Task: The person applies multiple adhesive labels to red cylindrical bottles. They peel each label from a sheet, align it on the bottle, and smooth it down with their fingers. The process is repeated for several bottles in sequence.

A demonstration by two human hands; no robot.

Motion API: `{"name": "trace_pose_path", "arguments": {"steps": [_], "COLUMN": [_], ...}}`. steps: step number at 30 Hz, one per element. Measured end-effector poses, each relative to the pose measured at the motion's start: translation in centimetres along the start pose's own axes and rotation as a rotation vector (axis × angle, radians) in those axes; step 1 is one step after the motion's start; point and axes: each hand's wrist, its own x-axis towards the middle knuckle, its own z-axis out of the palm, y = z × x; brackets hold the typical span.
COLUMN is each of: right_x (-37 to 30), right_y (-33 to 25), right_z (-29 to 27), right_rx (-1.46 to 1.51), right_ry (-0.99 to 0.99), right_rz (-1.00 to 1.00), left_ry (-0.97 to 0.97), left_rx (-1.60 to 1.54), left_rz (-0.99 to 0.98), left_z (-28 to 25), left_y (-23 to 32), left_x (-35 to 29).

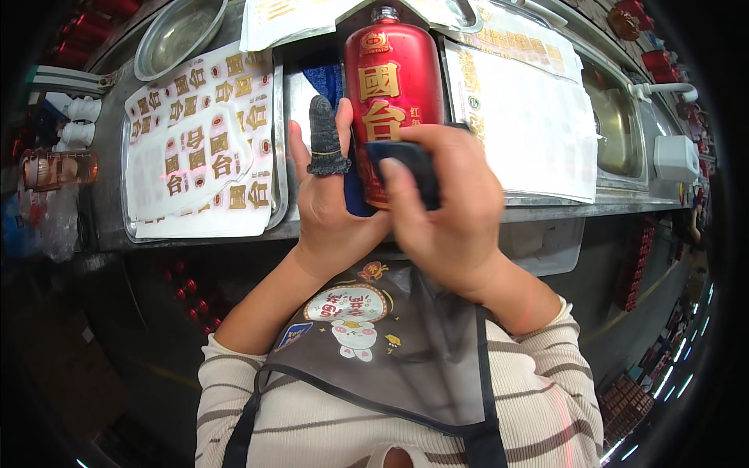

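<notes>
On a steel bench [108, 179], sheets [207, 140] flank a red bottle [406, 78], its neck [384, 14] at the far end. A left hand [335, 203] spreads its fingers wide at the bottle's lower left, while a right hand [456, 187], blurred, grips a dark pad [421, 168] over the lower front. The step appears to be rubbing the bottle's face; the next move likely calls for even pressure there, the left hand's finger cover [324, 140] clear of the pad.
</notes>
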Motion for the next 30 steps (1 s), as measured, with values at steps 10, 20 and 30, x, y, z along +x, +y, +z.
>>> {"name": "trace_pose_path", "arguments": {"steps": [10,20,30], "right_x": [-2.8,-3.1,-2.6], "right_y": [5.9,4.6,3.9], "right_z": [-2.1,-1.6,-1.8], "right_rx": [0.454,0.435,0.485], "right_ry": [-0.033,0.077,0.062], "right_rz": [0.752,0.57,0.635], "left_ry": [0.007,-0.066,0.045], "left_rx": [-0.229,0.005,0.013], "left_rz": [-0.013,0.083,0.162], "left_z": [0.2,-0.3,-0.3], "left_y": [-2.0,-3.8,-2.0], "left_x": [-0.3,0.1,0.6]}}
